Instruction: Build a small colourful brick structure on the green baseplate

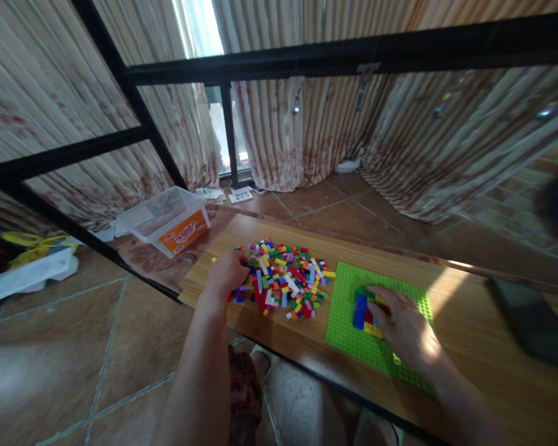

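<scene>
A loose pile of small coloured building bricks [291, 282] lies on the wooden table. At the pile's left edge is my left hand [229, 271], its fingers curled down among the bricks; whatever they pinch is hidden. To the right of the pile lies a green studded baseplate [348, 347]. A low block of blue, red, yellow and green bricks [360, 311] sits on it. My right hand [402, 319] reaches over this block from the right, with thumb and fingers closed around its right part and covering some of it.
A clear plastic box with an orange label [185, 232] stands on the floor beyond the table's left end. A dark flat object [532, 319] lies at the right of the wooden table [279, 344]. Black metal bars [260, 67] and striped curtains [270, 136] are behind.
</scene>
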Tool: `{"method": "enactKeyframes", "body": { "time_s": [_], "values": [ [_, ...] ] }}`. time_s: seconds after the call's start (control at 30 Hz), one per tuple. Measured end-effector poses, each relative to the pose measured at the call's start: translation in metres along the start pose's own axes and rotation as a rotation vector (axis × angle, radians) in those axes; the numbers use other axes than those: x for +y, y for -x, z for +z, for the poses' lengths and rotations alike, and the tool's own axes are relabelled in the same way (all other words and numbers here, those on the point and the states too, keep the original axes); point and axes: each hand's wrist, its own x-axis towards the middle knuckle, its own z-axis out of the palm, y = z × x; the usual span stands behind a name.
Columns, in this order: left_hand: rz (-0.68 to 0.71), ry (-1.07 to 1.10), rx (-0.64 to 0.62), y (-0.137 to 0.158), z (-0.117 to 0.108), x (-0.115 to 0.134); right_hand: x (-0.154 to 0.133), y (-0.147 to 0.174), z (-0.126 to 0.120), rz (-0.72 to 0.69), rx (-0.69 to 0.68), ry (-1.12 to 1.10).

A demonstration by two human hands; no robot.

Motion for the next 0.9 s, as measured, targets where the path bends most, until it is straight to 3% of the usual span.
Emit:
{"method": "enactKeyframes", "body": {
  "time_s": [0.13, 0.27, 0.43, 0.63, 0.73, 0.9],
  "values": [
    [0.066, 0.106, 0.033, 0.003, -0.003, 0.011, -0.001, -0.001, -0.004, 0.003, 0.007, -0.068],
    [0.268, 0.339, 0.026, 0.011, 0.005, 0.038, 0.0, -0.005, -0.012, 0.106, 0.082, -0.183],
    [0.554, 0.609, -0.166, 0.037, 0.034, 0.086, 0.002, -0.01, -0.021, 0.237, 0.251, -0.232],
    [0.611, 0.805, -0.312, 0.061, 0.068, 0.127, -0.015, -0.009, -0.032, 0.242, 0.323, -0.323],
    [0.623, 0.86, -0.285, 0.065, 0.079, 0.139, -0.023, -0.005, -0.037, 0.266, 0.252, -0.446],
    [0.702, 0.908, -0.208, 0.07, 0.087, 0.151, -0.03, 0.0, -0.046, 0.198, -0.077, -0.654]
  ]
}}
